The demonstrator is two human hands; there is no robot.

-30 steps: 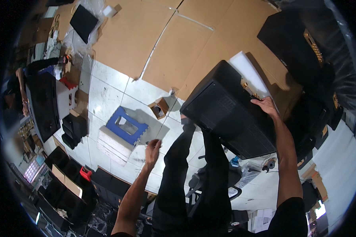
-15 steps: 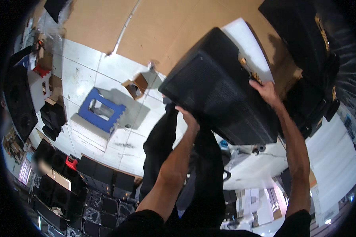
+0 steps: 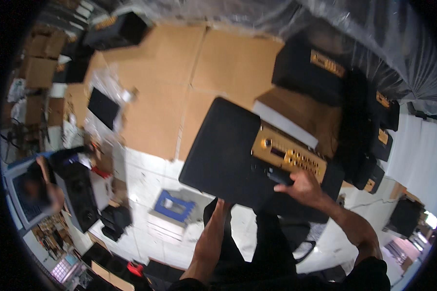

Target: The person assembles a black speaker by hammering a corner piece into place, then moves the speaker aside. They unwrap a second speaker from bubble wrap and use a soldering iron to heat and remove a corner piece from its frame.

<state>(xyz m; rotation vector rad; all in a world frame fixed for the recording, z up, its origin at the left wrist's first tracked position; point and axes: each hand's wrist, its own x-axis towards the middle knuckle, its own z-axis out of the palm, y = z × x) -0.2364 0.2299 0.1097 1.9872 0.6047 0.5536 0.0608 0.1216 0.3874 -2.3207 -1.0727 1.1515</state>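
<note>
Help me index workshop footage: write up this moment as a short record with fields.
Main object: large black cabinet with gold control panel
Right grip: closed on the cabinet just below the panel
Left grip: at the cabinet's near edge, partly hidden; closure unclear
Beyond cabinet: white slab; contact unclear
Floor covering: cardboard sheets
Floor, lower left: blue frame-shaped piece
Upper right: second black cabinet
Far left: co-worker beside a speaker cabinet
</note>
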